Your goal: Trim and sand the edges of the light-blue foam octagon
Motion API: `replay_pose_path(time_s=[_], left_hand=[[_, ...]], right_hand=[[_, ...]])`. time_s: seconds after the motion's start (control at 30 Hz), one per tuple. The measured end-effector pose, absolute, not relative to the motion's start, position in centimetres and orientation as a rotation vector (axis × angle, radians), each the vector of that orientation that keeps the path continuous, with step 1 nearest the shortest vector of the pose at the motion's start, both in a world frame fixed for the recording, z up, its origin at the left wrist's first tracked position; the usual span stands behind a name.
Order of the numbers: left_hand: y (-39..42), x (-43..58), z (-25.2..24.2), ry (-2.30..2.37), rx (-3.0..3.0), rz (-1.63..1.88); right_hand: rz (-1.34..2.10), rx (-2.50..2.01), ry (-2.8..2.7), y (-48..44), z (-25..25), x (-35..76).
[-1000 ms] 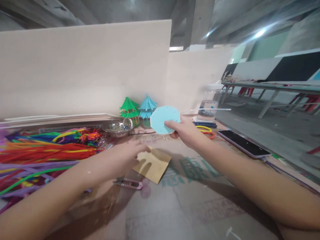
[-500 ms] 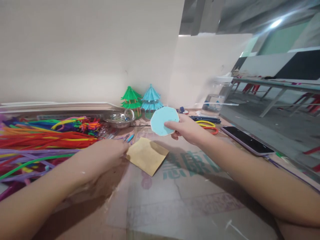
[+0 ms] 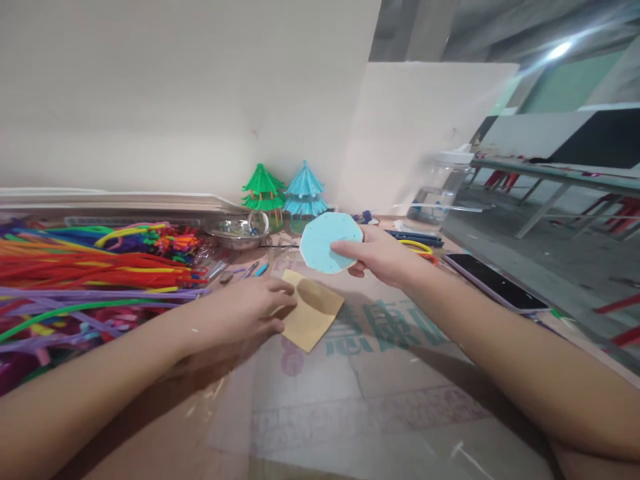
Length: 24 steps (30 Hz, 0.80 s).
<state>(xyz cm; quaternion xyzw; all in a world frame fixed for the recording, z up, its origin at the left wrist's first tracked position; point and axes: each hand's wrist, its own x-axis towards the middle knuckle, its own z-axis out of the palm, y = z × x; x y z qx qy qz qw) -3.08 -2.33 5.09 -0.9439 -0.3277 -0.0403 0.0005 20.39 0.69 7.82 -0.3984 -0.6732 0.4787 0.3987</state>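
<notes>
My right hand [image 3: 377, 257] pinches a light blue many-sided card disc [image 3: 327, 241] and holds it up above the table, thumb on its face. My left hand [image 3: 250, 313] lies on the near left edge of a tan square of paper [image 3: 313, 310] flat on the cardboard-covered table [image 3: 380, 413]; its fingers curl over that edge, touching or gripping it. Just behind the disc stand two small paper pagodas, one green [image 3: 263, 190] and one blue [image 3: 306, 193].
A big heap of coloured pipe cleaners [image 3: 90, 273] fills the left side. A metal bowl [image 3: 237, 232] sits behind it. A phone [image 3: 495, 283] lies at the right, with pliers [image 3: 415, 241] and a clear jar [image 3: 440, 183] behind. A white board [image 3: 175, 100] backs the table.
My left hand pulled back toward the pipe cleaners, then came forward onto the tan paper's edge. The pink snips near it are no longer seen. The right hand keeps the disc raised.
</notes>
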Motion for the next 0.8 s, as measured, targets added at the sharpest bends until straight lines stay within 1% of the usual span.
replay_pose_path(time_s=[0.07, 0.17, 0.3, 0.43, 0.53, 0.67, 0.8], left_hand=[[-2.2, -2.4, 3.5, -1.026, -2.983, -0.18], [-2.3, -1.6, 1.7, -1.151, -2.893, -0.301], [-2.2, -1.2, 1.2, -1.225, -2.885, -0.393], [-1.3, -1.3, 1.2, -1.178, -2.916, -0.406], [-0.6, -1.4, 0.9, -1.135, -2.918, -0.385], [-0.3, -1.4, 0.6, -1.088, -2.902, -0.393], [-0.3, -1.3, 0.7, -1.085, -2.906, -0.36]], right_hand=[[1.095, -1.122, -1.789, 0.9, 7.5, 20.3], [0.896, -1.235, -1.99, 1.5, 6.6, 20.3], [0.775, -1.281, -2.181, 2.2, 5.1, 20.0], [0.523, -1.297, -2.134, 2.4, 3.1, 19.4], [0.356, -1.179, -2.093, 2.4, 1.6, 19.1], [0.304, -1.18, -2.12, 2.3, 0.8, 18.8], [0.273, -1.255, -2.247, 0.9, 1.6, 19.5]])
